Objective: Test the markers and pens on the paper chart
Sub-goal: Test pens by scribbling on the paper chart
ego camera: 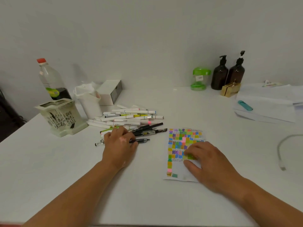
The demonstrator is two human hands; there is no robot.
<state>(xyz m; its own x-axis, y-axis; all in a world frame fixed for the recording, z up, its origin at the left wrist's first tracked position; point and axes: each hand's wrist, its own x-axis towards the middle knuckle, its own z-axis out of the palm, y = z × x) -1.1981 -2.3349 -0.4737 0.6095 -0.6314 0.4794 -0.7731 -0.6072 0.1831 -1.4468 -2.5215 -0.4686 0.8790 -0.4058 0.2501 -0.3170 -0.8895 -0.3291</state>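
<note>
Left hand (120, 145): on black pen (143, 140), near side of marker pile (127, 119); grip unclear.
Right hand (209, 161): flat, fingers spread, pressing paper chart (177, 142).

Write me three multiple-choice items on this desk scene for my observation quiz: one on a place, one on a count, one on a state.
1. Where does the right hand rest?
A) on the paper chart
B) on a keyboard
C) on a plate

2. How many brown pump bottles are in view?
A) one
B) two
C) four

3. What state is the paper chart in?
A) blank
B) partly filled with colour swatches
C) crumpled into a ball

Key:
1 A, its fingers lie flat on the sheet.
2 B, two stand side by side next to the green-lidded jar.
3 B, swatches cover the upper part and the lower part is mostly bare.
</note>
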